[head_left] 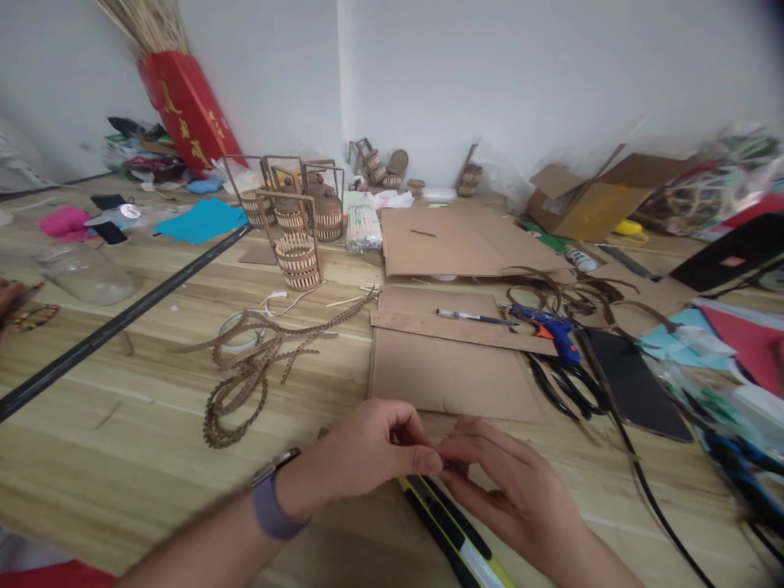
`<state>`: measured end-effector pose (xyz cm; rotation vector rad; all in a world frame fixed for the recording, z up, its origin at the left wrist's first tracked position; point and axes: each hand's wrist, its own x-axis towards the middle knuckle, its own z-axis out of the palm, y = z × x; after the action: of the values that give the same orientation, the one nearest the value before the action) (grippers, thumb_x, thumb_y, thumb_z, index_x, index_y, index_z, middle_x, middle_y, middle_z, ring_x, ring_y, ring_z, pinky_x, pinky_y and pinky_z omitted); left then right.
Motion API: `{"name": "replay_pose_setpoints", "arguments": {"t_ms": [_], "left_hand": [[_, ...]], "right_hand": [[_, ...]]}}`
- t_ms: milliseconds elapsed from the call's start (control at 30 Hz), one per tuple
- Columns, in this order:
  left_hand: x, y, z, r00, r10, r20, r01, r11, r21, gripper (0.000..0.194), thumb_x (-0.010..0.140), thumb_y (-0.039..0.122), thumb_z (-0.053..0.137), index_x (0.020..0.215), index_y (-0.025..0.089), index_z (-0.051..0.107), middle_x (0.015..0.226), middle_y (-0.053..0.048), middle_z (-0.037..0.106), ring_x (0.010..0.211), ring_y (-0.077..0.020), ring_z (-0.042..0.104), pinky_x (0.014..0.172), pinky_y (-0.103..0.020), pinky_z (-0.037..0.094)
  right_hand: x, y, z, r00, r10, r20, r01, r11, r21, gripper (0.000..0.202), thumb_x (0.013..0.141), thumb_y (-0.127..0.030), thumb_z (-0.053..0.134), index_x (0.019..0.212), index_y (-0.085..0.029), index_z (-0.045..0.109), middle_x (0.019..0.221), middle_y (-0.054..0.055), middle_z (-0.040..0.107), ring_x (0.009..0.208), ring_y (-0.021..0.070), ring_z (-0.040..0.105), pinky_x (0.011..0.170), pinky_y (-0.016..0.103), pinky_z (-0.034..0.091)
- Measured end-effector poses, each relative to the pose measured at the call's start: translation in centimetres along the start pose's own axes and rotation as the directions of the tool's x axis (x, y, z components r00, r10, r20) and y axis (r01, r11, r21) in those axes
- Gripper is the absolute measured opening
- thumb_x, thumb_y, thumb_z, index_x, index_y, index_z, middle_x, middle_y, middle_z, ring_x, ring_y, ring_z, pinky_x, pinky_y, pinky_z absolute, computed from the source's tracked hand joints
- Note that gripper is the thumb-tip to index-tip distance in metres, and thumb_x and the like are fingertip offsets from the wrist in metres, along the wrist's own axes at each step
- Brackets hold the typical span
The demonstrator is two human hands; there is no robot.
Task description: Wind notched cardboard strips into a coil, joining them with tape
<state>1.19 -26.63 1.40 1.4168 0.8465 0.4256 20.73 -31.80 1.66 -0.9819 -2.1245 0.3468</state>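
Note:
My left hand [392,449], with a watch on the wrist, and my right hand [502,474] meet fingertip to fingertip near the table's front edge. The fingers of both are closed around something small and dark that is mostly hidden. Beneath them lies a yellow and black utility knife [456,535]. Just beyond is a brown cardboard sheet [447,371], with a narrow cardboard strip and a pen [474,316] across it. Curled corrugated strips [245,384] lie to the left, near a roll of tape. A small slatted bucket [298,260] with a tall handle stands behind them.
At the right lie a blue glue gun [554,331], black-handled scissors [569,388], a phone [637,384] and a black cable. A long black bar [122,318] crosses the table at left, beside a glass jar [89,276]. Another person's hand [9,298] shows at the left edge.

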Motion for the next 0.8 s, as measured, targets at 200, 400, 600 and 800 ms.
{"name": "replay_pose_setpoints", "arguments": {"t_ms": [200, 400, 600, 800], "left_hand": [[-0.12, 0.46, -0.01, 0.984, 0.075, 0.159, -0.054, 0.99, -0.133, 0.041, 0.076, 0.052, 0.073, 0.088, 0.013, 0.074, 0.073, 0.0, 0.063, 0.068, -0.0125, 0.05, 0.063, -0.022, 0.037], [-0.28, 0.36, 0.24, 0.993, 0.101, 0.063, -0.099, 0.994, -0.041, 0.028, 0.079, 0.039, 0.072, 0.083, 0.012, 0.07, 0.072, 0.002, 0.06, 0.067, -0.0115, 0.049, 0.06, -0.021, 0.035], [-0.39, 0.16, 0.52, 0.994, 0.105, -0.029, -0.103, 0.992, 0.068, 0.028, 0.079, 0.04, 0.073, 0.076, 0.013, 0.065, 0.066, 0.005, 0.053, 0.062, -0.0094, 0.044, 0.054, -0.02, 0.03], [-0.2, 0.02, 0.23, 0.994, 0.086, 0.073, -0.079, 0.993, -0.092, 0.042, 0.07, 0.053, 0.079, 0.079, 0.013, 0.07, 0.064, 0.005, 0.055, 0.06, -0.0093, 0.044, 0.056, -0.02, 0.033]], "right_hand": [[0.23, -0.44, -0.19, 0.998, 0.034, -0.062, -0.032, 0.999, 0.036, 0.006, 0.09, -0.021, 0.063, 0.089, -0.022, 0.068, 0.065, 0.0, 0.063, 0.053, 0.0114, 0.058, 0.045, 0.02, 0.046], [0.16, -0.12, 0.21, 0.995, 0.002, -0.099, 0.0, 1.0, 0.023, 0.008, 0.09, -0.017, 0.061, 0.093, -0.021, 0.068, 0.066, 0.0, 0.062, 0.055, 0.0113, 0.059, 0.046, 0.019, 0.046], [-0.26, 0.0, 0.51, 0.992, -0.069, -0.109, 0.06, 0.995, -0.079, 0.013, 0.092, -0.016, 0.058, 0.102, -0.02, 0.066, 0.074, 0.004, 0.065, 0.063, 0.0149, 0.062, 0.053, 0.024, 0.052], [0.0, -0.36, 0.05, 0.994, -0.019, -0.105, 0.02, 1.0, 0.011, 0.006, 0.091, -0.02, 0.063, 0.091, -0.02, 0.069, 0.067, 0.002, 0.063, 0.057, 0.0121, 0.062, 0.048, 0.019, 0.049]]}}
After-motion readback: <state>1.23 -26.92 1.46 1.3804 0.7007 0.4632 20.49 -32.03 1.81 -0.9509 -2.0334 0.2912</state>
